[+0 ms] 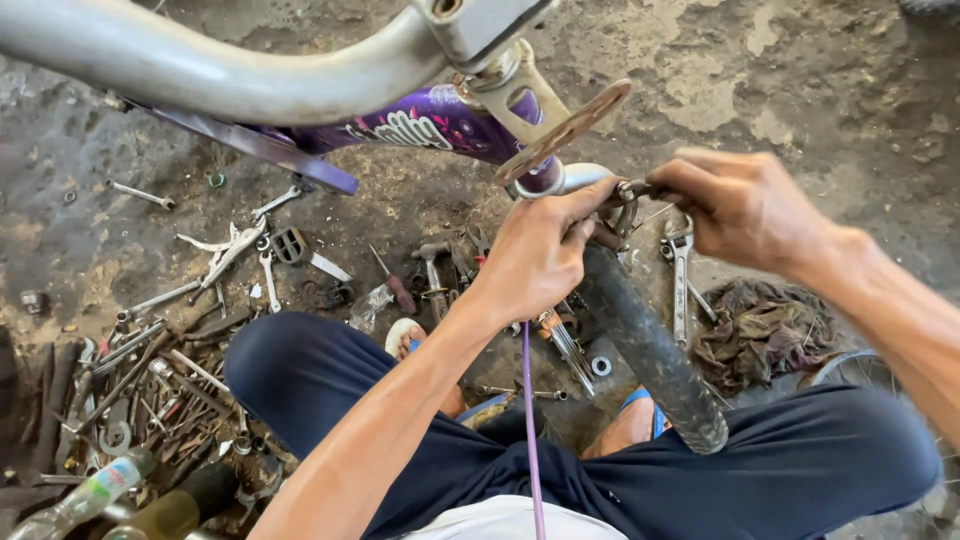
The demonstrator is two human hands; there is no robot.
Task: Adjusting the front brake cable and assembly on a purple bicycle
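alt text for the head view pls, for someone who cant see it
Seen from above, a seated person's left hand and right hand grip a metal clamp on a bicycle frame, above a black handlebar grip. Wrenches, a rag and scattered tools lie on the dirty concrete floor.

Two bare hands, left hand (535,255) and right hand (740,205), one purple bicycle frame (420,125), one black tyre (650,350), one hammer (433,270), one red-handled screwdriver (395,285), one adjustable wrench (680,280), one crumpled rag (765,330), two plastic bottles (85,500).
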